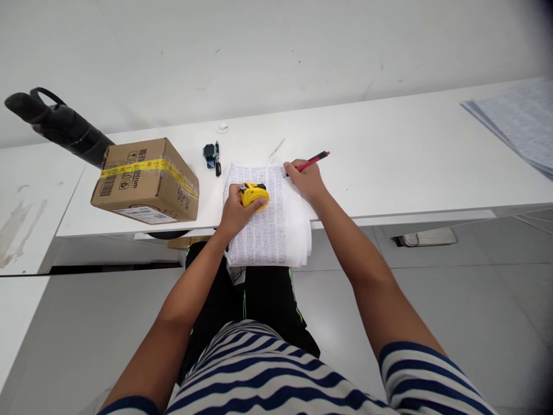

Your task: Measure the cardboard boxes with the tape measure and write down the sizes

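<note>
A stack of paper sheets (263,236) covered in dense handwriting lies on the white desk, its near end hanging over the front edge above my lap. My left hand (235,213) is closed around a yellow tape measure (254,196), which rests on or just over the writing. A red pen with a black end (313,161) is gripped in my right hand (306,180), tip down at the upper right part of the top sheet. The fingertips of that hand are close together on the pen.
Left of the papers stands a taped cardboard box (147,181), with a black bottle-shaped object (71,129) behind it. A watch (209,153) and a black pen (218,160) lie between box and papers. More written sheets (518,124) lie at the far right of the desk (389,161).
</note>
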`<state>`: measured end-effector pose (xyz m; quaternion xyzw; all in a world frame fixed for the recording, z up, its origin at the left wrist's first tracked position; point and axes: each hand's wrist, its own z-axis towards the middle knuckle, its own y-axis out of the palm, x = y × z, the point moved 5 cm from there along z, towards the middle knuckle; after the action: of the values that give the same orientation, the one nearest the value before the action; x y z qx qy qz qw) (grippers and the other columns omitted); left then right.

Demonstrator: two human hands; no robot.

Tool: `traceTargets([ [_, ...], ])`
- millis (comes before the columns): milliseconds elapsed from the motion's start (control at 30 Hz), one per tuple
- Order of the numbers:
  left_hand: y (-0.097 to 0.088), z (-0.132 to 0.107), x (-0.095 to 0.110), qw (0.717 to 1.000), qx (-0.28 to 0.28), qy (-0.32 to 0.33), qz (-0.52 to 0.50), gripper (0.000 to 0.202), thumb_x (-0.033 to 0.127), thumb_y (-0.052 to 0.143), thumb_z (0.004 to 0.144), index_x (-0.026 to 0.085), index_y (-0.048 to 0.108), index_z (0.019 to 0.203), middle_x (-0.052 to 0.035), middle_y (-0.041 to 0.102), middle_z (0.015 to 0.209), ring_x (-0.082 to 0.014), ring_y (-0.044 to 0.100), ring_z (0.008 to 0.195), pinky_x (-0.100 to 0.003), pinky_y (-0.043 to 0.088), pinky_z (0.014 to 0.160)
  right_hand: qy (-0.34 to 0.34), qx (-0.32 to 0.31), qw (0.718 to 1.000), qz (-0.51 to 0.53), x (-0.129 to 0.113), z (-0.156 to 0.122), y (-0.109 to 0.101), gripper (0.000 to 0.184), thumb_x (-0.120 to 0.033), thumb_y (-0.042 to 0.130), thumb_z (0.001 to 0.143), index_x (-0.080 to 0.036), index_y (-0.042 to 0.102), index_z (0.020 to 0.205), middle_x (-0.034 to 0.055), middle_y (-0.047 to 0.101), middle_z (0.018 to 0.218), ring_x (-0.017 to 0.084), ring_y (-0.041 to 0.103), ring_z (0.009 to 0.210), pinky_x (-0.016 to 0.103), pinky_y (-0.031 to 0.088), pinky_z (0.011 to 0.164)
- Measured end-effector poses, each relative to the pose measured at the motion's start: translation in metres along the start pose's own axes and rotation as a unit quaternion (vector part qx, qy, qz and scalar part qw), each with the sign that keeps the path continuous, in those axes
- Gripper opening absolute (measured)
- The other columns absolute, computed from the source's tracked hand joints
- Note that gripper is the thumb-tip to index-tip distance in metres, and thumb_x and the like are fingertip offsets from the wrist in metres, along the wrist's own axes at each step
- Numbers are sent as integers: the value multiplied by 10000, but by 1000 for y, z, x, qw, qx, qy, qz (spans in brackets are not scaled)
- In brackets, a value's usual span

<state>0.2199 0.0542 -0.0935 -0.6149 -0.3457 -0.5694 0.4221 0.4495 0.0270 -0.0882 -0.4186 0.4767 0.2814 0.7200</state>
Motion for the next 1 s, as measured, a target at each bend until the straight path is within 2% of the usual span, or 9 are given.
traceTargets([
  [133,0,0,1,1000,-1,1,7,546,372,844,644,217,482,1021,-30,624,990,-205,648,909,-327,533,776,-4,2,1000,-5,-1,-1,0,315,-282,572,882,-199,507,585,-50,417,519,102,389,528,278,334,555],
  [267,1,-1,1,1000,-4,-6,8,557,413,839,644,224,470,1016,-23,629,979,-199,654,886,-322,537,754,-11,29,999,-14,-2,-3,-2,328,-290,565,884,-203,482,578,-50,407,528,108,396,552,278,337,569],
  [433,1,-2,2,1000,-4,-2,12,557,426,838,643,229,468,1009,-19,632,983,-195,654,884,-320,535,752,-2,2,1000,-16,-3,-4,-1,336,-291,574,874,-204,469,566,-56,372,518,107,376,544,277,320,555],
  [533,1,-1,2,1000,0,-5,12,550,426,839,639,228,470,997,-18,630,970,-193,653,868,-316,533,739,-3,12,1000,-16,-3,-5,-2,350,-290,572,876,-210,446,560,-60,341,511,105,362,533,279,312,548],
  [700,0,-2,3,1000,4,-4,15,549,420,839,639,227,478,1004,-17,626,959,-190,650,857,-305,530,724,-11,37,999,-22,-2,-5,-4,362,-317,575,883,-212,428,569,-53,368,542,110,389,569,278,352,585],
  [833,1,-2,4,1000,2,-3,10,544,426,835,645,227,473,998,-20,631,978,-192,652,874,-308,531,741,-9,12,1000,-27,1,-4,-2,343,-356,585,875,-210,449,596,-47,395,559,117,413,592,272,373,594],
  [1000,1,-3,6,1000,-1,-4,15,548,437,830,652,228,472,1010,-24,630,979,-192,647,864,-308,526,729,-12,29,999,-34,0,-5,-3,362,-364,577,878,-220,412,589,-48,365,559,119,389,590,278,361,591],
])
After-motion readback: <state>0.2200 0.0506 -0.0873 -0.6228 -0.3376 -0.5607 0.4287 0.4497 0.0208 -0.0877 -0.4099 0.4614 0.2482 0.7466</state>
